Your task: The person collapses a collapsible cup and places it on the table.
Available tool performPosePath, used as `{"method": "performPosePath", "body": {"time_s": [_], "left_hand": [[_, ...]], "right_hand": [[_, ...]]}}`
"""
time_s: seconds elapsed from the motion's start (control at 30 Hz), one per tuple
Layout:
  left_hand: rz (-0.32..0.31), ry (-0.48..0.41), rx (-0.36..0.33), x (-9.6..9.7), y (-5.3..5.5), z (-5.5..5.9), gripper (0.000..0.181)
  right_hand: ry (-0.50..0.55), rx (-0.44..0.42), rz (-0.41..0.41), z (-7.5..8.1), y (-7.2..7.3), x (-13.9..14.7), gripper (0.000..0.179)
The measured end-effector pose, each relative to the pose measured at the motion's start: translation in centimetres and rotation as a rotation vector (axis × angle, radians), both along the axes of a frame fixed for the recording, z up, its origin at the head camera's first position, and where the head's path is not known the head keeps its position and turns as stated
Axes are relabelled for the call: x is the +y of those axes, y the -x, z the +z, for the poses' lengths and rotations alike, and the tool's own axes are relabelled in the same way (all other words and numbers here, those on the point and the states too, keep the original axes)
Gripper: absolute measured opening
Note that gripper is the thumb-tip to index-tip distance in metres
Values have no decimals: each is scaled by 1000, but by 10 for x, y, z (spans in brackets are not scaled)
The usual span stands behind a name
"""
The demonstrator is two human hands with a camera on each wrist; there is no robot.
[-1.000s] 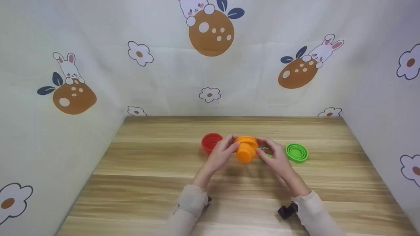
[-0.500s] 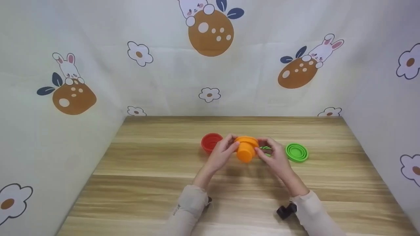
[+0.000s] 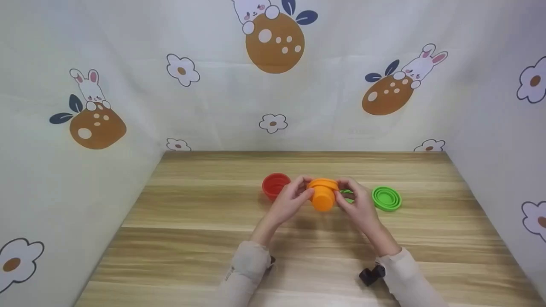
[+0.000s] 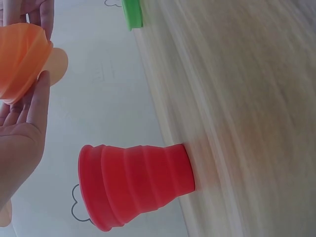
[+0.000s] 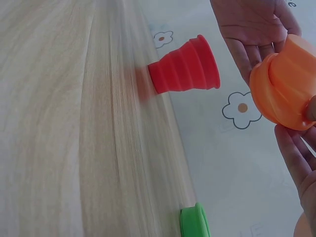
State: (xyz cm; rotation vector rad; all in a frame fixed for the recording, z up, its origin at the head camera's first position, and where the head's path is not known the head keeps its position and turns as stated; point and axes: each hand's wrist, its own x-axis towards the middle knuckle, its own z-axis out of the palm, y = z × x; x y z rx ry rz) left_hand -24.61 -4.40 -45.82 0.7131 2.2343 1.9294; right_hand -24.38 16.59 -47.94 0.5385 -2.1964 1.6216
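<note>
Both hands hold an orange collapsible cup (image 3: pixel 323 201) up above the table, its narrow base turned toward the head camera. The left hand (image 3: pixel 289 201) grips its left side, thumb on the folded wall and fingers behind the rim. From the right, the right hand (image 3: pixel 361 208) pinches the same cup between thumb and fingers. Seen in the right wrist view, the orange wall (image 5: pixel 289 81) is partly folded and slanted. A red collapsible cup (image 4: pixel 136 182), fully extended, stands upright on the table just beyond the left hand.
A flattened green collapsible cup (image 3: pixel 386 198) lies right of the right hand. Another green piece (image 3: pixel 347 196) shows partly behind the right hand's fingers. Patterned cloth walls (image 3: pixel 222 106) enclose the wood-grain table (image 3: pixel 192 247) at the back and sides.
The orange cup has shifted slightly right with both hands, and its base has swung a little rightward, now sitting straighter under the rim. The red cup and flattened green cup stay put.
</note>
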Motion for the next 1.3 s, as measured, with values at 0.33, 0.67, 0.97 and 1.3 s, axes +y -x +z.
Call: {"method": "performPosePath", "body": {"time_s": [0.33, 0.67, 0.97, 1.3], "left_hand": [[78, 24, -16, -4, -1, 2, 29], [67, -124, -60, -2, -1, 1, 31], [10, -117, -31, 2, -5, 0, 65], [144, 4, 29, 13, -6, -5, 84]], "right_hand": [[118, -122, 207, -2, -1, 5, 27], [367, -390, 452, 4, -3, 10, 30], [534, -509, 384, 10, -5, 0, 30], [518, -464, 392, 5, -6, -6, 28]]}}
